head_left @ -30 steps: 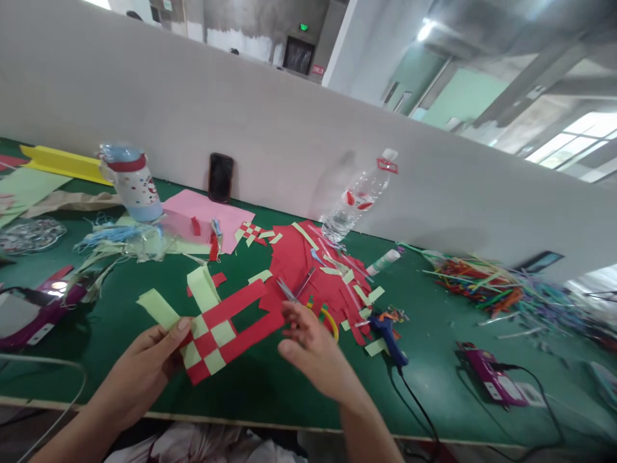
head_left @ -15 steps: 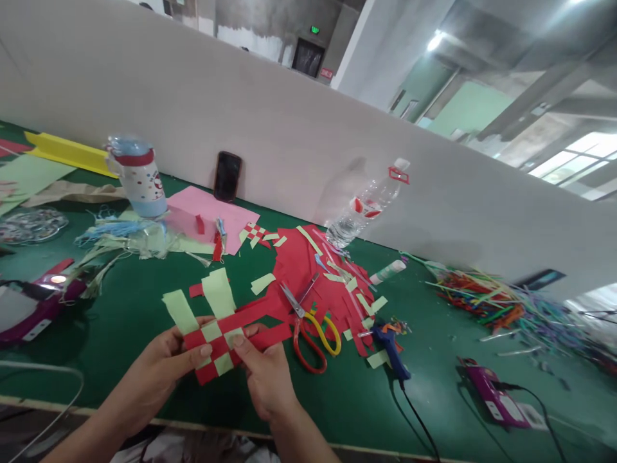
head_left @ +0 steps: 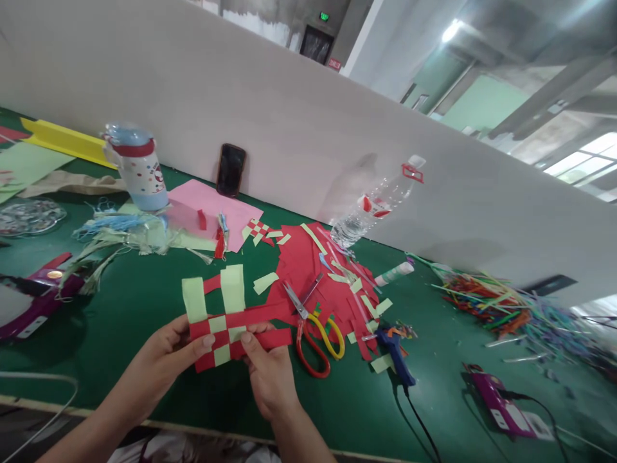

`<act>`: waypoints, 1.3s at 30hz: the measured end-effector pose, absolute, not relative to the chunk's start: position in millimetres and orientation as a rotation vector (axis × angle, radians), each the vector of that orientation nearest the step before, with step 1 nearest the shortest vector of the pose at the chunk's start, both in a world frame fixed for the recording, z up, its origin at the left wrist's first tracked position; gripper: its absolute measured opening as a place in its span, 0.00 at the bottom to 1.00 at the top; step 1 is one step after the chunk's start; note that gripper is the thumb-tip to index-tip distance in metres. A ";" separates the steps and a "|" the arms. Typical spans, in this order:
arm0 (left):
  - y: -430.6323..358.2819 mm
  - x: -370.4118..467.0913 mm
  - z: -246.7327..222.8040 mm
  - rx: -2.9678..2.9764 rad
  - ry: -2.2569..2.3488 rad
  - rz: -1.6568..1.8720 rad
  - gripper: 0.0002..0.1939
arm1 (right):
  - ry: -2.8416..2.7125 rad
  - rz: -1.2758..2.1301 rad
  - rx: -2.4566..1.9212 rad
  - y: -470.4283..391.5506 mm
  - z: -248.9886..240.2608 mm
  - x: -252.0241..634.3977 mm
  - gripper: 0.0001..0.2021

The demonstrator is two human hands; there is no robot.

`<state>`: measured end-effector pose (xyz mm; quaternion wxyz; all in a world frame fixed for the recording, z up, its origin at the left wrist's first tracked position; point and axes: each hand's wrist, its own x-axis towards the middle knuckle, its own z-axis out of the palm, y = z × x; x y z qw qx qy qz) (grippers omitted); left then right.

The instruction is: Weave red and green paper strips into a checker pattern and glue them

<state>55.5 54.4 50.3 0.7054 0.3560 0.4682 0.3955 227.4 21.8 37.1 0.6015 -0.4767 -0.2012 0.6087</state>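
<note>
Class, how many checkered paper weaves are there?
2: a red-green paper weave in the left hand and right hand; a smaller red-green weave at the edge of the pink paper sheet. Others may be hidden.

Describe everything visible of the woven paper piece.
The woven paper piece looks like red and pale green paper strips interlaced into a checkerboard. Two green ends point upward in view; two red ends extend right. The left hand grips its left side, the right hand its right side, thumbs on top, hiding parts.
</note>
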 end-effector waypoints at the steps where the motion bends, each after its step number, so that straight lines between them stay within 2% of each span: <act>1: 54.6 55.8 49.7 0.793 1.031 0.892 0.22 | -0.471 1.399 -1.087 21.8 36.3 226.9 0.22; 5: 56.6 54.9 47.0 0.841 1.070 0.903 0.16 | -0.528 1.379 -1.036 22.0 32.7 226.2 0.17; 8: 58.0 53.7 46.0 0.915 1.167 0.895 0.15 | -0.557 1.386 -1.048 21.9 28.5 226.7 0.15; 14: 59.5 56.0 53.1 0.921 1.100 0.918 0.19 | -0.530 1.383 -1.098 22.0 24.0 226.4 0.18; 20: 64.4 57.1 68.0 0.947 1.154 0.938 0.16 | -0.495 1.412 -1.088 22.9 24.1 222.4 0.19; 25: 73.3 55.0 64.3 0.857 1.157 0.916 0.18 | -0.482 1.462 -1.098 20.4 24.9 225.7 0.23; 29: 80.4 45.6 54.6 0.851 1.215 0.952 0.22 | -0.496 1.507 -1.102 17.0 34.1 242.4 0.33; 33: 80.1 35.3 54.0 1.269 1.567 1.052 0.20 | -0.441 1.433 -1.143 12.5 44.7 254.6 0.34; 35: 78.3 33.1 54.0 1.476 1.664 1.111 0.16 | -0.400 1.500 -1.109 11.6 48.7 253.0 0.33; 37: 77.3 33.2 51.8 1.713 1.501 1.224 0.13 | -0.361 1.670 -0.994 13.7 52.1 247.4 0.34; 39: 76.7 34.4 47.8 2.027 1.239 1.326 0.17 | -0.323 1.828 -0.854 19.2 55.4 240.9 0.38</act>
